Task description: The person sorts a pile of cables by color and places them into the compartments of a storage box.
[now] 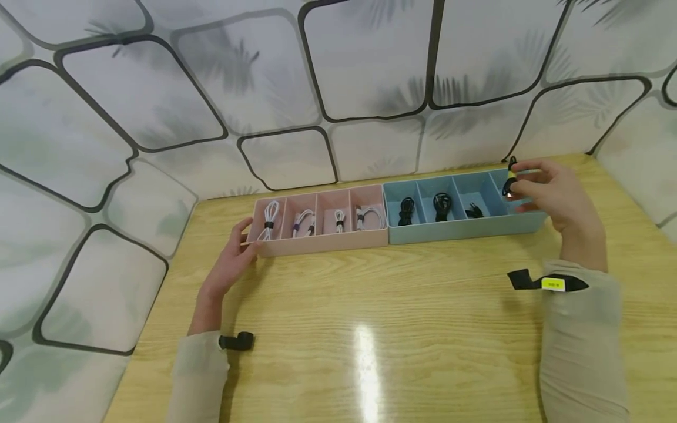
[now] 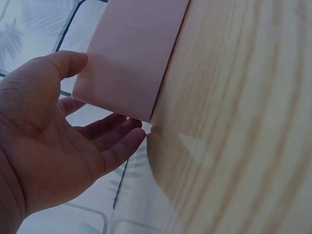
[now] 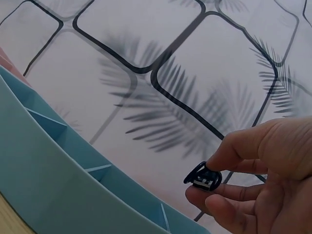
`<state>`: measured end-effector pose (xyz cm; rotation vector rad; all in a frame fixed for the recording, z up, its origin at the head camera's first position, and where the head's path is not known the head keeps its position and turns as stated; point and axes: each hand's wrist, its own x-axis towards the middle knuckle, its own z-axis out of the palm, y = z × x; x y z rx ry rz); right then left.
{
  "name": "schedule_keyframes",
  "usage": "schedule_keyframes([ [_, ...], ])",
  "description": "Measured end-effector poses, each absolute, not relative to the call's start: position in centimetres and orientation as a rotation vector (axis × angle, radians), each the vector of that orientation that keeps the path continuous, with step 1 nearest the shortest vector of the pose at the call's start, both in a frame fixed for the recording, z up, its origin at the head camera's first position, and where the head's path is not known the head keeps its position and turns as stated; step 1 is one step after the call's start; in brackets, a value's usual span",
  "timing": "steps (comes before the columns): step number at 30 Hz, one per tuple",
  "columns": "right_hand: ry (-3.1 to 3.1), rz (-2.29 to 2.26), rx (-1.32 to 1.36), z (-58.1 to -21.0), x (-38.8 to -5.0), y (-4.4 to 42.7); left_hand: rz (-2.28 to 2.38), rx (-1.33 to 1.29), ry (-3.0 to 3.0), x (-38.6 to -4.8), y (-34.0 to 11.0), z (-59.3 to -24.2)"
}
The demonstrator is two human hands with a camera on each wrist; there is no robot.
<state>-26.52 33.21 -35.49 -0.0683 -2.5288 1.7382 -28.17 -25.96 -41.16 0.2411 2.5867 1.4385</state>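
My left hand (image 1: 233, 261) rests against the left end of a pink divided box (image 1: 328, 242), thumb at its front corner. In the left wrist view, relaxed fingers (image 2: 124, 146) lie by the box's end wall (image 2: 126, 63). My right hand (image 1: 560, 191) pinches a small black cable bundle (image 1: 510, 176) with a yellow band, above the right end of a blue divided box (image 1: 471, 228). The right wrist view shows a metal plug on the black bundle (image 3: 204, 178) between thumb and fingertips.
White cables, one a looped bundle (image 1: 270, 218), lie in the pink compartments. Black cables (image 1: 442, 205) and a small black piece (image 1: 474, 210) lie in the blue ones. Both boxes stand end to end on the wooden table (image 1: 423, 329), before a patterned backdrop (image 1: 370, 59).
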Motion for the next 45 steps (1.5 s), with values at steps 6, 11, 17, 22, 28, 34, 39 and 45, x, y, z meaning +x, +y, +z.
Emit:
schedule_keyframes([
  [6,-2.536,1.725,-0.154,-36.2,-26.6,34.7,1.425,0.24,2.604,-28.3,-26.1,-41.6],
  [11,-2.522,1.735,-0.213,-36.8,-26.8,35.2,1.42,0.244,2.599,-28.2,-26.1,-41.5],
  [17,-2.563,1.64,-0.254,-37.3,-27.0,35.3,1.427,0.242,2.593,-28.2,-26.1,-41.5],
  [22,-2.575,1.59,-0.277,-37.5,-27.0,35.3,1.432,0.238,2.59,-28.1,-26.1,-41.5],
  [28,-2.592,1.568,-0.288,-37.7,-26.9,35.5,1.435,0.238,2.589,-28.2,-26.1,-41.5],
  [34,-2.592,1.586,-0.314,-37.7,-26.8,35.5,1.433,0.24,2.593,-28.2,-26.1,-41.6],
  [39,-2.593,1.597,-0.332,-37.6,-26.8,35.4,1.432,0.231,2.595,-28.2,-26.1,-41.5],
  [45,-2.599,1.583,-0.347,-37.5,-26.7,35.3,1.428,0.228,2.598,-28.2,-26.0,-41.4],
])
